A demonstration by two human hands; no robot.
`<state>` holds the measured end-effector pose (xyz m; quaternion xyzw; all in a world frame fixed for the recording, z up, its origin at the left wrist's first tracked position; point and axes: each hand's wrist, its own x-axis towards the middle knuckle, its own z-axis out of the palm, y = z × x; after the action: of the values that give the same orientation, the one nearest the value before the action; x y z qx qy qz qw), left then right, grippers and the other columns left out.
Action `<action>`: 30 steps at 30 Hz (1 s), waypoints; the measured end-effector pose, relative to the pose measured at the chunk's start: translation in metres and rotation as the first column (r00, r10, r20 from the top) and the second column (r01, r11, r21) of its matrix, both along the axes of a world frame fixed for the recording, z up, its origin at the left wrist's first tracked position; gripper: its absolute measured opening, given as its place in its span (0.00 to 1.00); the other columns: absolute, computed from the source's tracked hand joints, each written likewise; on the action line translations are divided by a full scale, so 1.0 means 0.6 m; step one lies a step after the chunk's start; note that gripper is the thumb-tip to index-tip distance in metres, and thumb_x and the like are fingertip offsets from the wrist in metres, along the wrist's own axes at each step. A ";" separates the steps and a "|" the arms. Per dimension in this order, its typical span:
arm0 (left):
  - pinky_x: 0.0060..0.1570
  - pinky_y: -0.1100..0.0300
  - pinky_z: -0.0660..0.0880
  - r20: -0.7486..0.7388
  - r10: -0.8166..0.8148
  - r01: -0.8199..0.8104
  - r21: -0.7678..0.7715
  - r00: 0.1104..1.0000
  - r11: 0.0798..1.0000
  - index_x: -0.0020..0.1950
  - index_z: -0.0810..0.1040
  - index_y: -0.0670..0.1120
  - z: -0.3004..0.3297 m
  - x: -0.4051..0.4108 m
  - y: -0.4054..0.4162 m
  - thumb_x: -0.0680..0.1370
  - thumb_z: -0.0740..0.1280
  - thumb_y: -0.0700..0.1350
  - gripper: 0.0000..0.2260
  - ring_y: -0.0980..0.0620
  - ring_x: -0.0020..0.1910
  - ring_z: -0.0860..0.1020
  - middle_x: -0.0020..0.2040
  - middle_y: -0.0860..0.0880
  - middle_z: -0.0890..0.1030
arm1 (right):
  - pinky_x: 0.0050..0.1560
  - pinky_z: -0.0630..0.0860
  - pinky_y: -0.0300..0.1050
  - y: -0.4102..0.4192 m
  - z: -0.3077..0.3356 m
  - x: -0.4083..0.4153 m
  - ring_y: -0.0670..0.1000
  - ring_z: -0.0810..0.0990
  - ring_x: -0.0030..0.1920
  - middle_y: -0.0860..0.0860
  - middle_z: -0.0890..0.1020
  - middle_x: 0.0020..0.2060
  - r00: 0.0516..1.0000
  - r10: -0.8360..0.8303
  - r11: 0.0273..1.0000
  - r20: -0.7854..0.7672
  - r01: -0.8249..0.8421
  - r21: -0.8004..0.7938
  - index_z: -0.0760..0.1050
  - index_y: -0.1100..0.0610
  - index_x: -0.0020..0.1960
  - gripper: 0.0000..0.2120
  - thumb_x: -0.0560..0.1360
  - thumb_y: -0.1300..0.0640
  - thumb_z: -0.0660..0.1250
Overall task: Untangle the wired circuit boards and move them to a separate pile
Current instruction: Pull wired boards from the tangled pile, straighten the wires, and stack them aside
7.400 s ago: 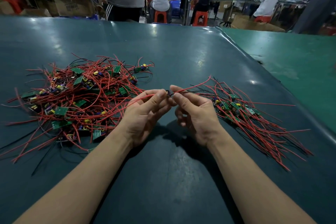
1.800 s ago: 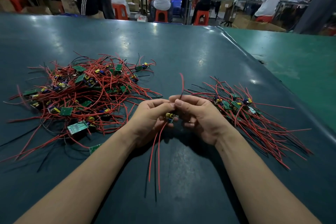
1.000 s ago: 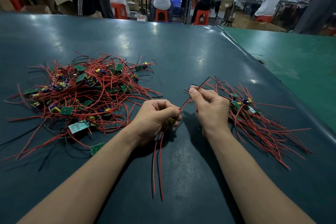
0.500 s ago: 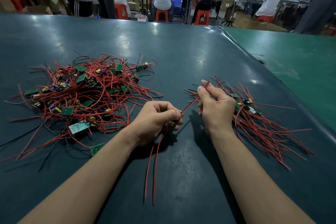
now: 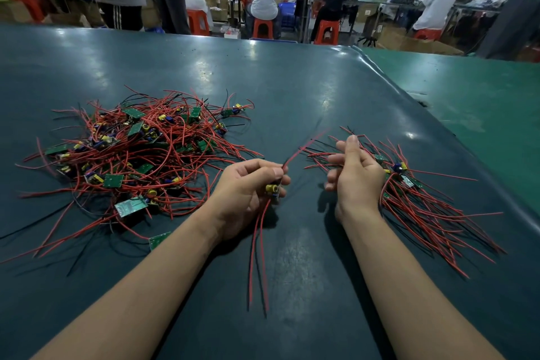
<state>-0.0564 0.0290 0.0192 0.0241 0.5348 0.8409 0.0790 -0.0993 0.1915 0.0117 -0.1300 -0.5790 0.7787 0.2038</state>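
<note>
Gripping one small green circuit board with a yellow component [image 5: 273, 188] in our left hand [image 5: 248, 190], we curl the fingers round it just above the dark teal mat-covered table [image 5: 292, 90]; two long red wires [image 5: 257, 257] hang from the board toward us and trail across the mat between our forearms, a thin black wire running alongside them; another red wire [image 5: 304, 146] rises from the top of the fist and slants up and to the right, blurred at its far end. Our right hand [image 5: 355, 175] stands just beside the left, apart from it, palm turned inward, fingers loosely bent and thumb raised; it holds nothing that we can make out, and whether its fingertips touch the slanting wire we cannot tell. Behind and to the right of that hand lies the smaller, combed-out pile of boards with red and black wires [image 5: 423, 207], the wires fanned mostly toward the near right. Well apart on the left sits the large tangled heap of green boards and red wires [image 5: 137, 155], with one loose green board [image 5: 159, 240] at its near edge beside our left forearm. Beyond the table's far edge, people sit on orange plastic stools [image 5: 327, 31] at other benches, and others stand at the far left.
</note>
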 end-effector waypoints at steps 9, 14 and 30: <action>0.32 0.64 0.78 -0.050 0.008 -0.014 -0.136 0.999 0.991 0.40 0.80 0.38 -0.004 0.004 0.005 0.75 0.67 0.32 0.05 0.51 0.29 0.80 0.33 0.44 0.82 | 0.20 0.58 0.33 -0.022 0.000 0.038 0.43 0.61 0.20 0.46 0.69 0.20 0.808 0.587 0.788 0.045 -0.583 0.198 0.82 0.63 0.43 0.09 0.75 0.56 0.71; 0.30 0.65 0.77 -0.029 -0.070 0.065 -0.143 0.997 0.988 0.30 0.81 0.43 0.000 0.007 0.004 0.74 0.67 0.31 0.15 0.53 0.28 0.78 0.30 0.45 0.80 | 0.22 0.55 0.33 -0.010 0.000 0.021 0.45 0.57 0.20 0.47 0.62 0.21 0.911 0.412 0.892 0.002 -0.404 0.202 0.72 0.77 0.49 0.20 0.77 0.58 0.69; 0.34 0.63 0.78 -0.009 -0.153 0.153 0.040 0.988 0.987 0.39 0.86 0.44 0.002 0.006 -0.008 0.68 0.71 0.42 0.04 0.52 0.35 0.83 0.37 0.46 0.84 | 0.25 0.67 0.37 -0.006 -0.010 0.000 0.42 0.70 0.22 0.49 0.76 0.29 0.984 0.174 0.905 0.038 -0.175 0.388 0.77 0.54 0.45 0.08 0.81 0.61 0.61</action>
<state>-0.0526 0.0243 0.0206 0.0690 0.5145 0.8430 0.1412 -0.0993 0.1880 0.0059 -0.0354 -0.7317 0.6629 0.1545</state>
